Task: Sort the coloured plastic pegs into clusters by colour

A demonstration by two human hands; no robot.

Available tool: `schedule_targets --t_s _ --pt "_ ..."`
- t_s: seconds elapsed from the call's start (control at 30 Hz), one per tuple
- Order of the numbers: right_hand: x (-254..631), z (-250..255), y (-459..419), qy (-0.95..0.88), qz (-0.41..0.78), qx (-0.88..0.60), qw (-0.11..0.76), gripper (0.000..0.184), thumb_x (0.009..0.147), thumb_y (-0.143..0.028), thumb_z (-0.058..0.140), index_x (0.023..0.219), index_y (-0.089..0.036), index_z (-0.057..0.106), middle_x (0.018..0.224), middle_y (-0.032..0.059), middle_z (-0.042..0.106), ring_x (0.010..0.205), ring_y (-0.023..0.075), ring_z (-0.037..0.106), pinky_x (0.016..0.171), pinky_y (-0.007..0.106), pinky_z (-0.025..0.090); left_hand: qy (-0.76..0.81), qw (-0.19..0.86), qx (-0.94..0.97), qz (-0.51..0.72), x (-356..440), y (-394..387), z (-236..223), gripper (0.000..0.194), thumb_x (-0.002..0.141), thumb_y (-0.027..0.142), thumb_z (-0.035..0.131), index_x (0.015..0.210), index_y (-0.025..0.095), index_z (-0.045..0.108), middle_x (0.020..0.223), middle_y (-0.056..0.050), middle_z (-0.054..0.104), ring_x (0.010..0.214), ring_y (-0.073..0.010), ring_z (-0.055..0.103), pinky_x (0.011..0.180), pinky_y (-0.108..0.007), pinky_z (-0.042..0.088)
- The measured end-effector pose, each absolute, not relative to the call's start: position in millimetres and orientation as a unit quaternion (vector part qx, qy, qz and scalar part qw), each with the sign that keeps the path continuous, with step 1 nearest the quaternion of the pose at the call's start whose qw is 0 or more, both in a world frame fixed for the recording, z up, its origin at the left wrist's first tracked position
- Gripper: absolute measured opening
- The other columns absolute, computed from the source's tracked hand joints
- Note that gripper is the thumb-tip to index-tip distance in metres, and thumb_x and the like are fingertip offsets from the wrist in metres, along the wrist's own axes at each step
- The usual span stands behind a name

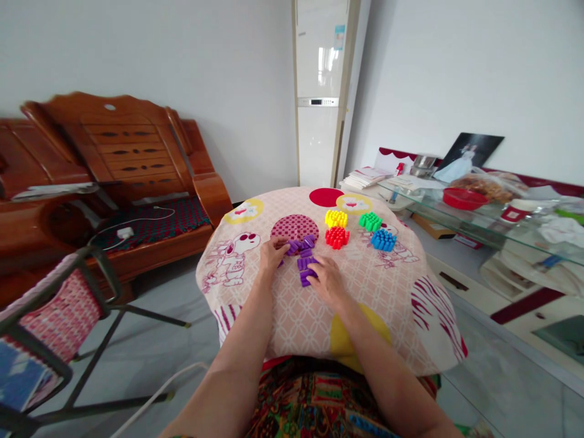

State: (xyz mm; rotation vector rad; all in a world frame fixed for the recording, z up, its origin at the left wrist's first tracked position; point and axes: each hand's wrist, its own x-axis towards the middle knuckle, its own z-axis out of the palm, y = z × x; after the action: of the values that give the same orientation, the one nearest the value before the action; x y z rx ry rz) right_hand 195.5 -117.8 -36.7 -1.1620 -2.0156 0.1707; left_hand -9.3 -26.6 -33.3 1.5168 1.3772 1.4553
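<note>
Several small purple plastic pieces [307,263] lie in a loose cluster in the middle of the cloth-covered round table. My left hand [272,254] is at the cluster's left side, its fingers bent and closed on a purple piece [292,247]. From the right, my right hand [327,280] has its fingertips closed at the edge of the nearer purple pieces, which sit side by side in a small block. Farther right stand grouped clusters of similar pieces: yellow [336,219], red [337,238], green [370,221] and blue [383,240].
A patterned tablecloth [292,322] covers the table. To the right, a glass-topped cabinet [424,194] holds papers, a red bowl [464,198] and a photo. A wooden sofa [132,146] stands at left, with a folding chair [68,304] in front. A tall air conditioner [319,140] fills the corner.
</note>
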Motion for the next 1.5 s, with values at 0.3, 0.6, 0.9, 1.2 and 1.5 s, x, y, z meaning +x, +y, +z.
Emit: schedule_targets --t_s 0.3,0.6,0.9,1.2,1.5 --pt "228.5 -13.4 -124.0 -0.613 0.275 -0.458 0.582 0.011 0.077 -0.030 0.064 0.083 -0.021 0.062 0.078 0.0021 0.070 0.072 0.0175 0.068 0.068 0.030 0.056 0.535 0.308 0.564 0.548 -7.7 -31.3 -30.9 0.034 0.070 0.030 0.072 0.100 0.014 0.074 0.088 -0.008 0.077 0.078 -0.0205 0.072 0.072 -0.029 0.057" --pt "272.1 -25.5 -111.4 -0.457 0.331 -0.533 0.631 0.023 0.068 -0.036 0.066 0.081 -0.018 0.062 0.067 0.0004 0.066 0.059 0.0163 0.065 0.054 0.026 0.053 0.536 0.301 0.548 0.567 -3.6 -27.8 -33.4 0.032 0.068 0.031 0.072 0.095 0.014 0.075 0.080 -0.006 0.076 0.073 -0.0198 0.071 0.069 -0.028 0.056" --pt "268.4 -31.4 -108.2 -0.423 0.337 -0.532 0.652 0.027 0.066 -0.037 0.067 0.085 -0.019 0.062 0.073 0.0018 0.069 0.065 0.0203 0.068 0.060 0.034 0.058 0.552 0.268 0.569 0.548 -3.7 -28.7 -29.7 0.029 0.067 0.029 0.070 0.092 0.014 0.076 0.081 -0.006 0.076 0.074 -0.0202 0.071 0.071 -0.029 0.056" --pt "334.4 -16.2 -88.2 -0.583 0.003 -0.679 0.446 0.021 0.068 -0.023 0.056 0.078 -0.019 0.074 0.081 0.0091 0.074 0.081 0.0254 0.066 0.085 0.041 0.050 0.531 0.283 0.554 0.576 -0.9 -24.0 -35.6 0.029 0.067 0.028 0.069 0.091 0.014 0.075 0.083 -0.006 0.076 0.074 -0.0188 0.070 0.067 -0.026 0.057" --pt "333.3 -31.8 -74.8 -0.597 0.057 -0.656 0.458 0.033 0.073 -0.034 0.059 0.096 -0.018 0.076 0.088 0.0094 0.075 0.081 0.0258 0.066 0.085 0.041 0.051 0.535 0.263 0.571 0.564 1.3 -33.0 -24.7 0.026 0.070 0.027 0.066 0.090 0.014 0.074 0.080 -0.005 0.075 0.073 -0.0179 0.069 0.069 -0.026 0.056"
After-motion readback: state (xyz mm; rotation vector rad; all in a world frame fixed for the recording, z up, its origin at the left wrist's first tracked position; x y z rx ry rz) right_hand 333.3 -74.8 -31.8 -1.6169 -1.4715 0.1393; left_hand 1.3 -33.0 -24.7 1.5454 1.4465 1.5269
